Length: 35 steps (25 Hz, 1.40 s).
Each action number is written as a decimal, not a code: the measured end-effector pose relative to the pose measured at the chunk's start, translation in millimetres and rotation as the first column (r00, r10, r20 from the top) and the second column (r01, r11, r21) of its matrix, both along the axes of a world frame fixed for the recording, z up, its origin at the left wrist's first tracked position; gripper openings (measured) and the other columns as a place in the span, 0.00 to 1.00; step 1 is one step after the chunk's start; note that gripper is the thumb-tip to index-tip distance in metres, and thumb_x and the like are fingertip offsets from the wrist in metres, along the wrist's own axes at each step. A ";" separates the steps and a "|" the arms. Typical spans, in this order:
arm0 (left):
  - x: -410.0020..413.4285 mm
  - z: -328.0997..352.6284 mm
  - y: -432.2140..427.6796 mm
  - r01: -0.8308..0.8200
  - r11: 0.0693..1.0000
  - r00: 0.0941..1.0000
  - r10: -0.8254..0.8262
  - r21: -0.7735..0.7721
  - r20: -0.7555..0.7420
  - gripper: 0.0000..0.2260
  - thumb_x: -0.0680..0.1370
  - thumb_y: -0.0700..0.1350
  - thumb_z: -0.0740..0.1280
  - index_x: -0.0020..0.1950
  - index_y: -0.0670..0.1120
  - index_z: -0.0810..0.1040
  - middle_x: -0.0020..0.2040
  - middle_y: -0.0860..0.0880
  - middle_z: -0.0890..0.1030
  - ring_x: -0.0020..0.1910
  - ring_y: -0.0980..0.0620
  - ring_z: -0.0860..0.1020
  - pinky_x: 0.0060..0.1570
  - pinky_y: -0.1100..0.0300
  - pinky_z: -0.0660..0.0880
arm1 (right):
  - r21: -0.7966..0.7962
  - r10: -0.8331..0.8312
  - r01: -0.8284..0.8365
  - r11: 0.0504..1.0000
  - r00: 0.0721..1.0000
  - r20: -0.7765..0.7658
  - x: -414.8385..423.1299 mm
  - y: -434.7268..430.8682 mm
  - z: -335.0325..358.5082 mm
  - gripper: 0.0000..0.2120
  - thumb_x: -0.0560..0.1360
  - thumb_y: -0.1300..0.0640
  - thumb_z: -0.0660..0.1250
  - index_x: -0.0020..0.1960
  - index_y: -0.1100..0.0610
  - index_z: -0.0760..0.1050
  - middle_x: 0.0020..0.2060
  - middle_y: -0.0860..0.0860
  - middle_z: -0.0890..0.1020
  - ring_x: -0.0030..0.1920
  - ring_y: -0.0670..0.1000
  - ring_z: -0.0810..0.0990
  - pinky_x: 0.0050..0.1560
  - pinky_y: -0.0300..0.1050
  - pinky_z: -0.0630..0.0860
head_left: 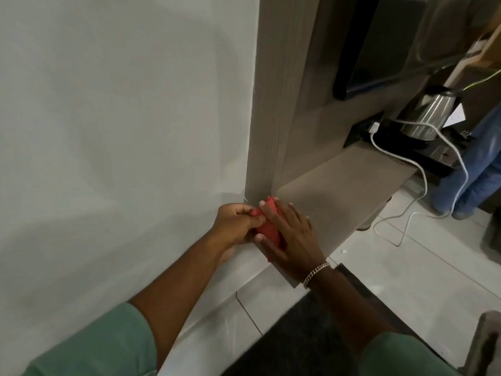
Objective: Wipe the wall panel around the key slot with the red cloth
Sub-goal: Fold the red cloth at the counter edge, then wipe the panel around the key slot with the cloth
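Observation:
The red cloth (268, 226) is bunched between both of my hands, low down by the corner where the white wall (122, 118) meets a grey wood-grain panel (273, 104). My left hand (235, 225) pinches one end of the cloth with closed fingers. Over the other end lies my right hand (287, 234), fingers spread, a chain bracelet on its wrist. No key slot shows in this view.
A grey shelf (344, 191) juts out right of my hands. On its far end stand a steel kettle (428, 112), a black tray and a plugged-in white cable (420, 169) trailing to the tiled floor. A person's jeans-clad legs (471, 164) stand at right. A dark mat lies below.

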State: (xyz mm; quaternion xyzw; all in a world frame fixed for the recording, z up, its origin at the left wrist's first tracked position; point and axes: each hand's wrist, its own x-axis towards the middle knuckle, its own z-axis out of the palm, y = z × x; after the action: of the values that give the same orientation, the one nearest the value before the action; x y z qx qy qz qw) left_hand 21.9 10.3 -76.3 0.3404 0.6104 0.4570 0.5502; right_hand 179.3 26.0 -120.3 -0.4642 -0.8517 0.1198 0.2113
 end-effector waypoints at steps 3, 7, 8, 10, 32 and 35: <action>-39.2 67.3 -40.6 0.037 0.989 0.999 -0.035 0.146 -0.019 0.09 0.74 0.39 0.71 0.53 0.39 0.82 0.51 0.37 0.86 0.50 0.39 0.85 0.50 0.45 0.82 | 0.175 0.106 -0.066 0.982 0.968 -0.228 -40.8 -32.7 54.1 0.32 0.77 0.38 0.62 0.77 0.46 0.60 0.77 0.57 0.63 0.75 0.60 0.66 0.69 0.62 0.69; -90.9 158.0 -113.6 0.023 0.930 0.986 0.040 0.367 -0.163 0.09 0.74 0.36 0.70 0.54 0.42 0.81 0.48 0.39 0.86 0.48 0.43 0.85 0.49 0.50 0.83 | 0.365 0.217 -0.054 0.929 0.880 -0.423 -111.1 -82.1 129.0 0.31 0.73 0.50 0.68 0.75 0.52 0.66 0.74 0.61 0.69 0.71 0.60 0.72 0.66 0.56 0.74; -108.6 183.1 -139.1 0.008 0.903 0.971 0.096 0.431 -0.219 0.09 0.74 0.35 0.70 0.54 0.44 0.81 0.47 0.41 0.86 0.46 0.46 0.85 0.49 0.53 0.83 | 0.425 0.256 -0.045 0.904 0.853 -0.455 -137.5 -98.0 151.2 0.31 0.72 0.53 0.68 0.74 0.53 0.68 0.73 0.61 0.70 0.70 0.60 0.73 0.66 0.54 0.75; -131.8 225.1 -180.9 0.017 0.844 0.923 0.193 0.536 -0.333 0.12 0.75 0.35 0.68 0.55 0.47 0.79 0.46 0.47 0.85 0.44 0.50 0.83 0.46 0.61 0.82 | 0.498 0.310 -0.019 0.867 0.802 -0.510 -177.2 -125.0 187.0 0.30 0.72 0.56 0.67 0.74 0.51 0.68 0.73 0.60 0.71 0.69 0.59 0.75 0.68 0.46 0.72; -498.1 308.1 -458.2 0.127 0.715 -0.743 0.527 0.687 -0.412 0.34 0.78 0.56 0.52 0.80 0.40 0.52 0.81 0.40 0.51 0.80 0.41 0.49 0.77 0.40 0.45 | 0.486 0.311 0.081 0.870 0.675 -0.669 -486.8 -327.3 291.5 0.25 0.82 0.38 0.43 0.78 0.35 0.48 0.82 0.45 0.49 0.82 0.51 0.42 0.78 0.65 0.46; -499.1 307.2 -456.8 0.140 0.708 -0.758 0.526 0.692 -0.386 0.35 0.78 0.57 0.51 0.80 0.40 0.50 0.81 0.40 0.49 0.81 0.42 0.47 0.77 0.41 0.44 | 0.393 0.248 0.102 0.914 0.626 -0.740 -500.2 -337.2 309.0 0.23 0.82 0.38 0.45 0.77 0.35 0.55 0.81 0.44 0.51 0.82 0.51 0.43 0.78 0.62 0.48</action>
State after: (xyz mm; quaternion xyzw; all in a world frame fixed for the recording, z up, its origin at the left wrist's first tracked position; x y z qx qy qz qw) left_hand -477.2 -446.4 230.9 0.4024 0.6865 0.1328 -0.5909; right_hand -320.9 -311.2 188.7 -0.2776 -0.7008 0.1407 0.6418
